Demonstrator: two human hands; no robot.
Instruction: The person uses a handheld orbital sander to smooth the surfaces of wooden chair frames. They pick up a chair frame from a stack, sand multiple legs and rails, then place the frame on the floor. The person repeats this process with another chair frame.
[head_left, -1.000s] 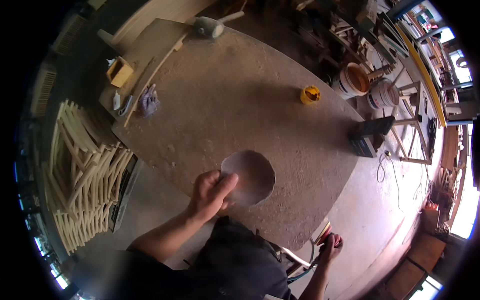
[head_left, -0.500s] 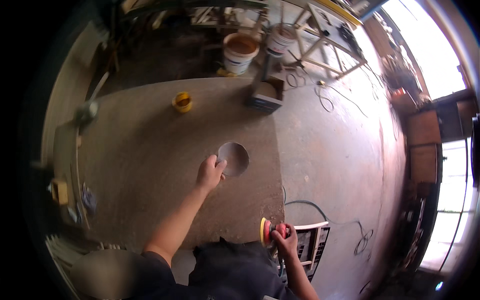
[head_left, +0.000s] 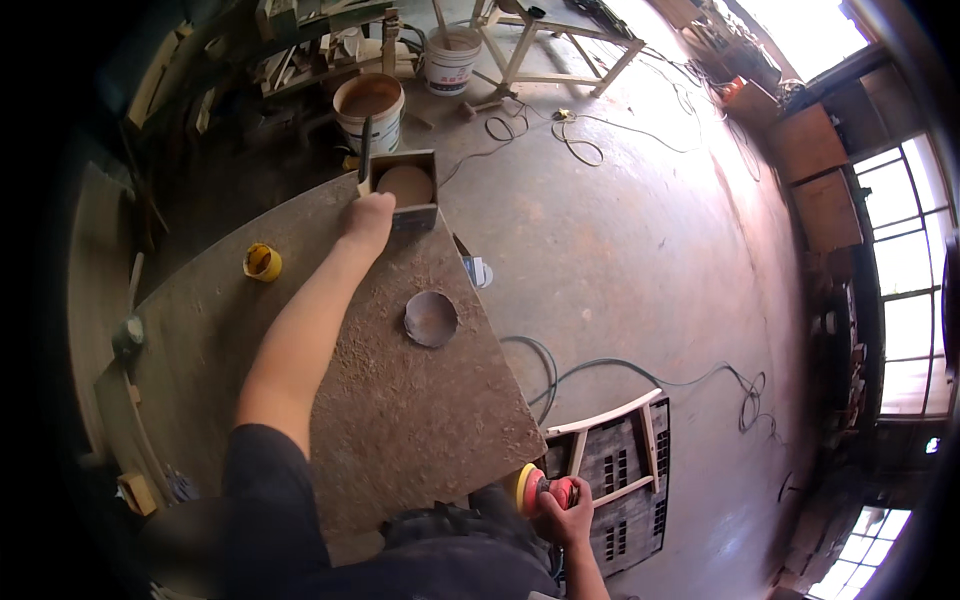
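My left hand (head_left: 369,222) reaches to the near left edge of an open box (head_left: 418,218) at the table's far corner. The hand looks closed; its fingers are mostly hidden, and whether it grips the box or a disc does not show. Round tan sanding discs (head_left: 406,187) lie in the box. A worn, curled grey sanding disc (head_left: 431,320) rests on the dusty tabletop (head_left: 420,410). Low at the near table corner, my right hand (head_left: 568,513) is closed around a red orbital sander (head_left: 556,492), its yellow pad (head_left: 526,488) turned to the left.
A yellow tub (head_left: 262,262) stands on the table's left part. Beyond the far edge are two white buckets (head_left: 368,120) and a wooden stand (head_left: 560,60). A hose (head_left: 610,362) loops over the floor on the right, near a wooden frame (head_left: 610,425) on a black slatted base.
The grey disc has left my left hand and now lies on the table. That hand has moved forward to the box. My right hand still holds the sander; the view has shifted right.
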